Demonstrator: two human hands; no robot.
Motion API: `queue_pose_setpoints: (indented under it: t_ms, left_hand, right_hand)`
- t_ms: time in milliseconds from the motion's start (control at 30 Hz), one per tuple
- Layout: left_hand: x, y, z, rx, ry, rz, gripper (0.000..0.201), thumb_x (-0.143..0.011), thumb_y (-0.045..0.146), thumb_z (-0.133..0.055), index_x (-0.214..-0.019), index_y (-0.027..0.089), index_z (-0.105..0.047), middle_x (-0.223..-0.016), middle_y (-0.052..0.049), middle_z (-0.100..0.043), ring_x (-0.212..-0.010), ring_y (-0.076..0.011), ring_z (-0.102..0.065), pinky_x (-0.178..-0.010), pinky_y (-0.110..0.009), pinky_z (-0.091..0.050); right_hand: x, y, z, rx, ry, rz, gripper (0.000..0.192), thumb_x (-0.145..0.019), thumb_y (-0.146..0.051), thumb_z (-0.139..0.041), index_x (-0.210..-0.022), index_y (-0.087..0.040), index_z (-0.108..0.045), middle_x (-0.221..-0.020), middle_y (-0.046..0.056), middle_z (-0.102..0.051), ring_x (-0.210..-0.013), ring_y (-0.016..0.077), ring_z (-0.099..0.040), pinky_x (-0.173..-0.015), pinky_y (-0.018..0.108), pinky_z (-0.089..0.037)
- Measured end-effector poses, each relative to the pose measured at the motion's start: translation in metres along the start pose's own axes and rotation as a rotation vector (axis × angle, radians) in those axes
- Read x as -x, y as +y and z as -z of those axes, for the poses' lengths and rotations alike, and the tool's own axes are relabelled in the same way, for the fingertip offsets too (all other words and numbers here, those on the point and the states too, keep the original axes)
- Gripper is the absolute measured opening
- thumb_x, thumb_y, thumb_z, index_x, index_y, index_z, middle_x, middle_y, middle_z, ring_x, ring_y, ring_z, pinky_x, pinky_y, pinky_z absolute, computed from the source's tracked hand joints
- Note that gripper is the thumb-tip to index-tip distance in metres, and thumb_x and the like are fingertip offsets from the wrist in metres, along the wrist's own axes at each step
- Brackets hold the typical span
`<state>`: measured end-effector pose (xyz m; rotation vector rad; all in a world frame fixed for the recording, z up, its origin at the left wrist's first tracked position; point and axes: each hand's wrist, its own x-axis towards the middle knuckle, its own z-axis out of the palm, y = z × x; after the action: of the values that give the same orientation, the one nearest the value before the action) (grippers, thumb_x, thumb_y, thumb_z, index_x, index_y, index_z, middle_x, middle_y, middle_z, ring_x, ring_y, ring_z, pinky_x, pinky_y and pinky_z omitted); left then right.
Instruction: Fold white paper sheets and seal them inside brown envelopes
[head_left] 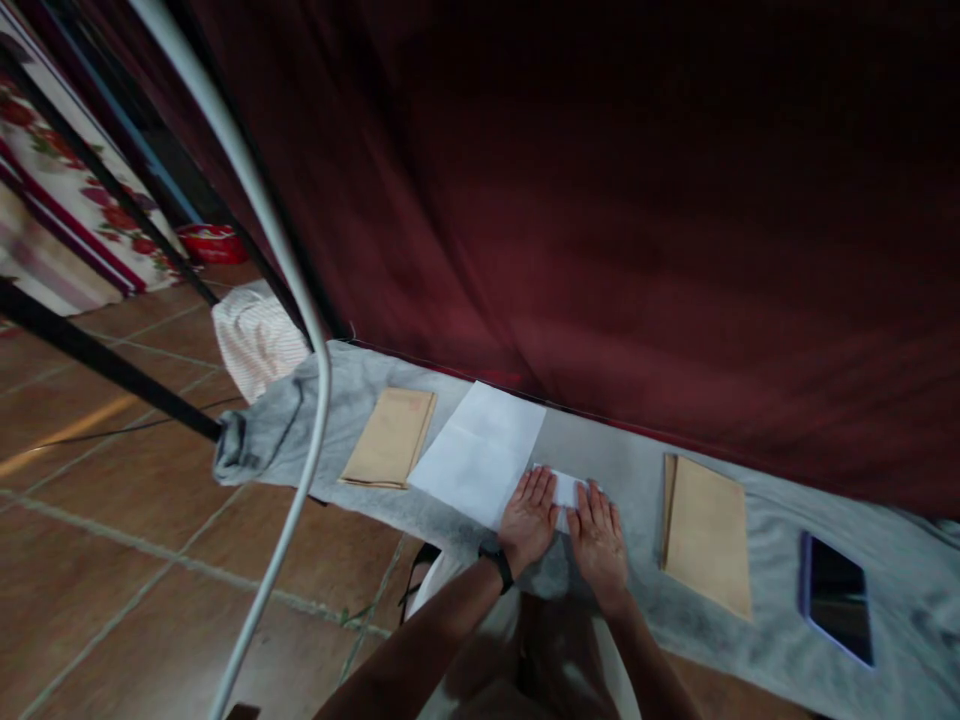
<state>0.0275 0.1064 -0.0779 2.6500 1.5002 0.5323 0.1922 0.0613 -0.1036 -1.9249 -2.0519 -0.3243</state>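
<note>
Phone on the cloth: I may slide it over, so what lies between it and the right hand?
In the head view, a brown paper stack lies between the phone and the right hand, with grey cloth showing either side.

A phone lies before a dark red curtain, well right of a red container.

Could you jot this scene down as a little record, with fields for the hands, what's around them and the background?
Left hand: left hand, palm down on a small white paper; dark wristband above it
Right hand: right hand, palm down on the same paper
Left side: larger white sheet, then brown paper stack
Right side: second brown stack, then phone
Surface: grey cloth
Background: dark red curtain
</note>
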Motion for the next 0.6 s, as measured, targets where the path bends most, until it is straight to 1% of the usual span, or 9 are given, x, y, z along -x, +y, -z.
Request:
queue_pose_setpoints:
  t_ms: [100,200,300,367,433,500,567,600]
  left_hand:
    - [0.006,-0.001,0.004,-0.016,0.026,0.044,0.055,-0.103,0.035,-0.034,-0.151,0.011,-0.041,-0.161,-0.011,-0.039,-0.152,-0.0239,-0.029,-0.125,-0.046,-0.027]
    - [0.015,-0.005,0.011,-0.041,0.059,0.088,0.054,-0.102,0.033,-0.037,-0.150,0.011,-0.043,-0.160,-0.011,-0.042,-0.152,-0.0268,-0.030,-0.124,-0.050,-0.028]
    - [0.025,-0.014,0.022,-0.068,0.072,0.117,0.052,-0.100,0.031,-0.041,-0.149,0.015,-0.046,-0.161,-0.009,-0.041,-0.154,-0.0288,-0.025,-0.125,-0.054,-0.026]
    - [0.032,-0.023,0.032,-0.058,0.068,0.116,0.052,-0.101,0.032,-0.042,-0.150,0.018,-0.045,-0.162,-0.008,-0.038,-0.154,-0.0284,-0.023,-0.125,-0.054,-0.025]
    - [0.040,-0.034,0.045,-0.017,0.057,0.068,0.055,-0.102,0.033,-0.042,-0.155,0.020,-0.038,-0.165,-0.008,-0.032,-0.155,-0.0255,-0.023,-0.124,-0.049,-0.029]
    - [0.046,-0.051,0.059,0.036,0.061,0.001,0.058,-0.103,0.035,-0.039,-0.159,0.023,-0.029,-0.167,-0.007,-0.028,-0.154,-0.0209,-0.024,-0.122,-0.042,-0.034]
    - [0.050,-0.076,0.076,0.041,0.094,0.007,0.058,-0.104,0.036,-0.038,-0.160,0.026,-0.025,-0.167,-0.006,-0.027,-0.155,-0.0213,-0.024,-0.124,-0.044,-0.029]
    - [0.050,-0.092,0.085,0.020,0.140,0.056,0.058,-0.104,0.036,-0.038,-0.160,0.026,-0.026,-0.167,-0.008,-0.028,-0.155,-0.0234,-0.024,-0.124,-0.047,-0.026]
  right_hand:
    - [0.000,0.000,0.000,0.006,0.008,0.022,0.055,-0.106,-0.032,-0.031,-0.158,-0.014,-0.032,-0.163,0.018,-0.034,-0.149,0.0316,-0.033,-0.117,0.056,-0.032]
    - [-0.001,0.001,0.000,0.018,0.037,0.033,0.054,-0.107,-0.033,-0.031,-0.156,-0.011,-0.036,-0.161,0.020,-0.035,-0.148,0.0323,-0.034,-0.116,0.055,-0.032]
    - [0.000,0.001,-0.001,0.019,0.065,0.054,0.054,-0.107,-0.033,-0.031,-0.156,-0.011,-0.036,-0.161,0.021,-0.037,-0.148,0.0329,-0.034,-0.117,0.054,-0.032]
    - [0.000,0.001,-0.001,0.014,0.071,0.062,0.054,-0.106,-0.033,-0.032,-0.156,-0.011,-0.035,-0.160,0.020,-0.037,-0.148,0.0328,-0.035,-0.117,0.054,-0.032]
    - [0.000,0.001,-0.002,0.010,0.070,0.048,0.054,-0.106,-0.033,-0.033,-0.156,-0.012,-0.036,-0.161,0.020,-0.037,-0.147,0.0327,-0.036,-0.116,0.055,-0.032]
    - [0.000,0.001,-0.004,0.011,0.059,0.028,0.054,-0.106,-0.034,-0.032,-0.155,-0.012,-0.038,-0.161,0.019,-0.037,-0.147,0.0325,-0.037,-0.117,0.055,-0.031]
    - [0.000,0.000,-0.004,0.015,0.042,0.011,0.054,-0.107,-0.035,-0.031,-0.155,-0.012,-0.039,-0.161,0.019,-0.036,-0.148,0.0324,-0.036,-0.118,0.054,-0.030]
    - [0.000,0.000,-0.004,0.015,0.034,0.002,0.055,-0.107,-0.036,-0.030,-0.155,-0.011,-0.040,-0.161,0.019,-0.036,-0.148,0.0322,-0.035,-0.118,0.054,-0.029]
